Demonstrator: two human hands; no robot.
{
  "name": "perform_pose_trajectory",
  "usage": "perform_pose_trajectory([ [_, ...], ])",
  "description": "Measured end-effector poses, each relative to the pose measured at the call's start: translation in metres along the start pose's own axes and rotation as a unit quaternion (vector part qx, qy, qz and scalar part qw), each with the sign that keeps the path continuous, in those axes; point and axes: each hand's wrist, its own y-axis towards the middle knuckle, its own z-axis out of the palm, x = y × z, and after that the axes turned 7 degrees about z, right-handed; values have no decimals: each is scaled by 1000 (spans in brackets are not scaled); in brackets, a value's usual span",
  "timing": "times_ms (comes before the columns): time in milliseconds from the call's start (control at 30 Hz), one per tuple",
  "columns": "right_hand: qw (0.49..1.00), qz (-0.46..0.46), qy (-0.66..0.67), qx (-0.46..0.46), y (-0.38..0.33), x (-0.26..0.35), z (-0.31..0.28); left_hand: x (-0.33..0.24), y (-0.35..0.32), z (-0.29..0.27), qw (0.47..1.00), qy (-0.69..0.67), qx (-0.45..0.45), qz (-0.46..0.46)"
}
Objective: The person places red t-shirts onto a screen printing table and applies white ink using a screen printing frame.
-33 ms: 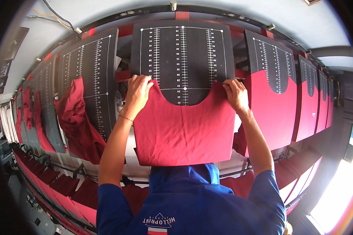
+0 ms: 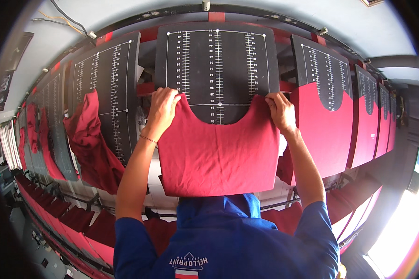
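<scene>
A red fabric panel [image 2: 219, 160] with a deep curved cutout lies over the near part of a black board [image 2: 235, 60] marked with white ruler scales. My left hand [image 2: 163, 110] pinches the panel's left upper corner at the board's left edge. Opposite it, my right hand [image 2: 282, 111] has its fingers closed on the right upper corner. Between the hands the curved edge dips just below a white cross line. Faint wrinkles run across the fabric's middle, and its lower end reaches close to my blue shirt.
On the right, more boards carry smooth red panels [image 2: 323, 135]. The neighbouring left board [image 2: 108, 88] has a crumpled red piece [image 2: 86, 135] draped over it, with further boards beyond. A dark rail [image 2: 172, 12] runs behind. Red-covered boards [image 2: 97, 230] line up at the lower left.
</scene>
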Motion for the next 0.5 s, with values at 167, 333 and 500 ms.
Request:
perform_pose_trajectory([
  [167,1000,-13,-9,-14,22,-3,8,14,19,-18,996,-76,-5,-36],
  [333,998,-28,-41,-27,48,-8,15,35,43,-20,999,-36,12,10],
  [500,998,-25,-46,-34,59,-10,22,45,52,-17,999,-20,37,6],
])
